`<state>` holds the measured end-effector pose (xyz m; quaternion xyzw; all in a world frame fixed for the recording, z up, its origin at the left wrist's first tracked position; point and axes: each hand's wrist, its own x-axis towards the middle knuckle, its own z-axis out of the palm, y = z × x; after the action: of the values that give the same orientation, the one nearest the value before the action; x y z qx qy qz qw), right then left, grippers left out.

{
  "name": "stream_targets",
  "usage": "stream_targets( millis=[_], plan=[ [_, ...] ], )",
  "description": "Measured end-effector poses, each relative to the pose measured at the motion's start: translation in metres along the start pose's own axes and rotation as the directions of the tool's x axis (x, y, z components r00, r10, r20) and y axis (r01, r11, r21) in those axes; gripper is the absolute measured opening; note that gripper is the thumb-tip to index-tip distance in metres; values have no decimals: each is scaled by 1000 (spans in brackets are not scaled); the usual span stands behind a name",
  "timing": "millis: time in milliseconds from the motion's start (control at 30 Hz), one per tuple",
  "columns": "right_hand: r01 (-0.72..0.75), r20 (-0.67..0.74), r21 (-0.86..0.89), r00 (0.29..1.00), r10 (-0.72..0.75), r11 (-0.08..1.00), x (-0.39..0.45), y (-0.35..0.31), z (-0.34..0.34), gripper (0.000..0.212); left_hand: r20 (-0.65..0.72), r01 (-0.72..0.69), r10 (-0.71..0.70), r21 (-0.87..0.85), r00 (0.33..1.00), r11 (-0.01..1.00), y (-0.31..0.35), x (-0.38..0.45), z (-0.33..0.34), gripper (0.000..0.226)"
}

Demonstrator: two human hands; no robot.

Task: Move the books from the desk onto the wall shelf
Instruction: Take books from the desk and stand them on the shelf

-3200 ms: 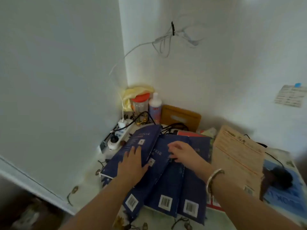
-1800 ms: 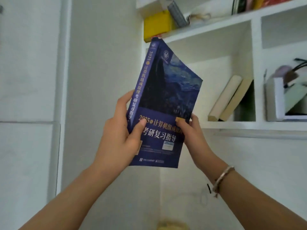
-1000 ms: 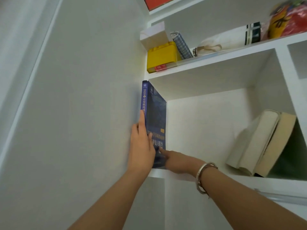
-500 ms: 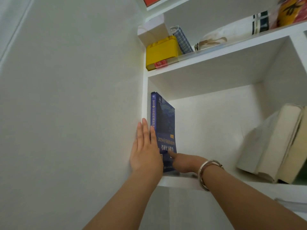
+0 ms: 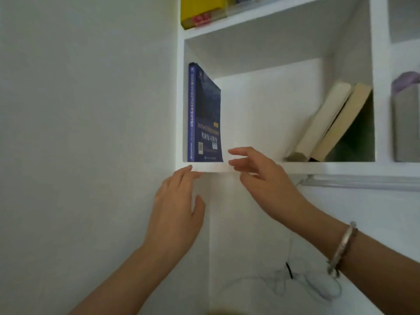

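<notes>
A dark blue book [image 5: 204,114] stands upright against the left wall of a compartment in the white wall shelf [image 5: 295,167]. My left hand [image 5: 176,208] hangs below the shelf's front edge, fingers apart, holding nothing. My right hand [image 5: 261,176] is just right of the book's lower corner, fingers spread and apart from the cover. The desk and the other books are out of view.
Two pale books [image 5: 329,123] lean at the right side of the same compartment. A yellow box [image 5: 203,10] sits on the shelf above. A grey holder [image 5: 406,123] fills the neighbouring compartment. White cables [image 5: 302,283] hang on the wall below.
Both hands have let go of the blue book and dropped away from it. The book now stands alone on the shelf. The view has tilted slightly downward.
</notes>
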<state>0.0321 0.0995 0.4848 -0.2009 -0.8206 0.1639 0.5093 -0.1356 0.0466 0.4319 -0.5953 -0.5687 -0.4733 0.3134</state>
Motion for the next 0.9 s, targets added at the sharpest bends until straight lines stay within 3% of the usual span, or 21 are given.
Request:
stream_targets(
  millis=[200, 333, 467, 567, 667, 800, 900],
  plan=[
    [-254, 77, 7, 965, 252, 967, -120, 43, -8, 43, 248, 113, -85, -102, 965, 988, 28, -117, 17, 32],
    [-490, 179, -88, 849, 498, 867, -205, 90, -2, 36, 483, 314, -196, -175, 853, 933, 55, -213, 42, 34],
    [-682, 246, -194, 662, 708, 705, -277, 138, 8, 23, 714, 402, -214, -103, 667, 910, 70, -306, 74, 40],
    [-782, 273, -268, 499, 823, 563, -320, 169, 16, 23, 856, 463, -282, 58, 433, 884, 74, -366, 98, 64],
    [-874, 288, -288, 311, 906, 392, -356, 194, 27, 28, 907, 462, -369, 243, 204, 853, 74, -411, 116, 85],
    [-918, 323, -287, 175, 930, 273, -384, 203, 41, 22, 894, 427, -445, 385, 47, 818, 66, -454, 120, 95],
    [-933, 363, -257, 149, 920, 252, -395, 205, 52, 30, 886, 383, -463, 435, -20, 815, 65, -470, 114, 105]
  ],
)
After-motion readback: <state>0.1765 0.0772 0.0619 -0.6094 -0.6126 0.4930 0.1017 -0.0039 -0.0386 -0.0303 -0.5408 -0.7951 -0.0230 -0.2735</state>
